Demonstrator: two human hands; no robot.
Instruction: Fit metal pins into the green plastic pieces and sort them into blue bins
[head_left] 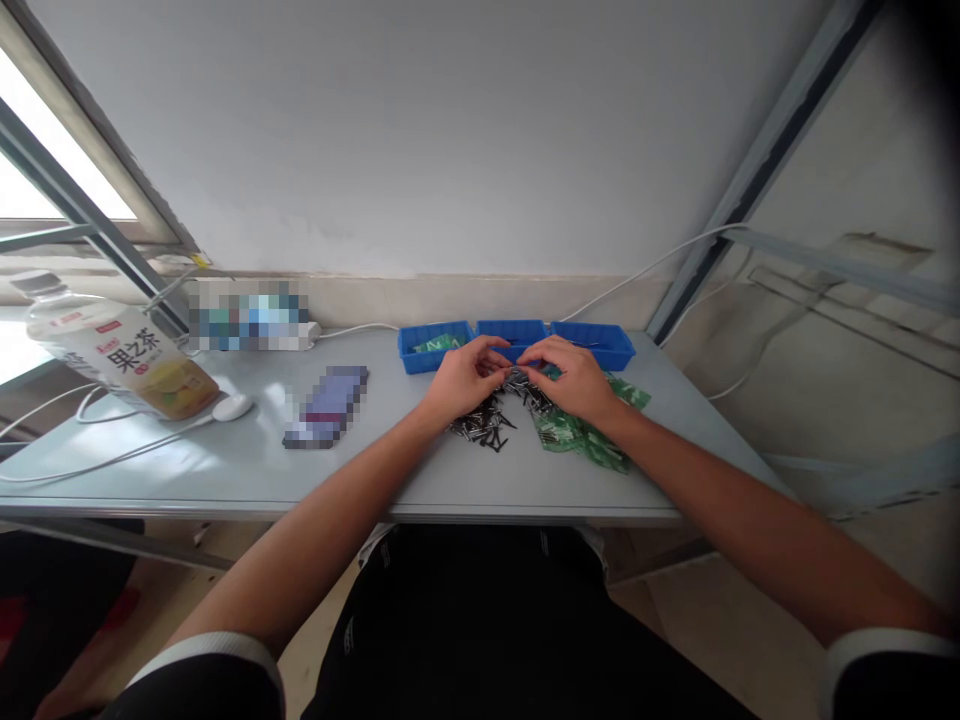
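Over a pile of small dark screws (484,424), my left hand (472,376) has its thumb and fingers curled in a pinch. My right hand (571,378) pinches close beside it, the fingertips of both hands nearly meeting. Whatever small thing sits between the fingers is too small to make out. Green printed plastic bags (592,440) lie under and beside my right wrist, with screws on or in them. Just behind the hands stand three blue trays in a row: a left tray (411,358), a middle tray (513,328) and a right tray (611,345).
A green packet (441,343) lies in the left tray. Farther left on the grey table (375,455) are a blurred phone-like object (328,406), a leaning drink bottle (124,345) and a white cable with a round end (232,407). Metal frame posts (739,180) flank the table; a wall rises behind.
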